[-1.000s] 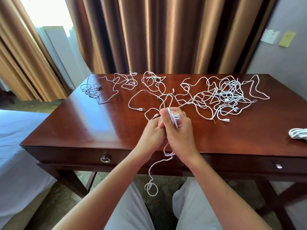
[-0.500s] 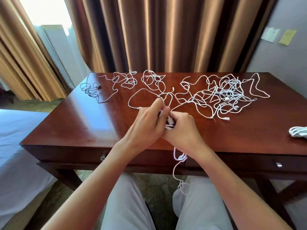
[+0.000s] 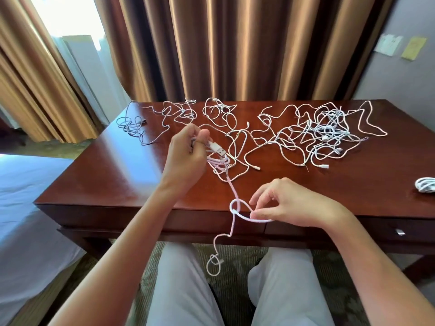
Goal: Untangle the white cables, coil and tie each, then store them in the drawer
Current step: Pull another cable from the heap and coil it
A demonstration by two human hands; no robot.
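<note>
My left hand [image 3: 187, 152] grips a small coil of white cable [image 3: 217, 158] with its USB plug sticking out, raised over the desk's middle. From that coil the cable's loose tail [image 3: 231, 191] runs down past the desk's front edge. My right hand [image 3: 289, 203] pinches that tail just past a small knot-like loop [image 3: 235, 207]; the rest dangles toward my lap. A big tangle of white cables [image 3: 327, 135] lies on the right half of the wooden desk [image 3: 113, 175]. Smaller tangles [image 3: 179, 112] lie at the back left. The drawer [image 3: 397, 231] under the desktop is closed.
A coiled white cable [image 3: 426, 184] lies at the desk's right edge. Brown curtains hang behind the desk. A bed with a white sheet [image 3: 28, 208] stands to the left. Paper notes are stuck on the wall at upper right.
My hands have come apart: the left rose up and left with the coil, the right dropped to the desk's front edge and pulled the tail out.
</note>
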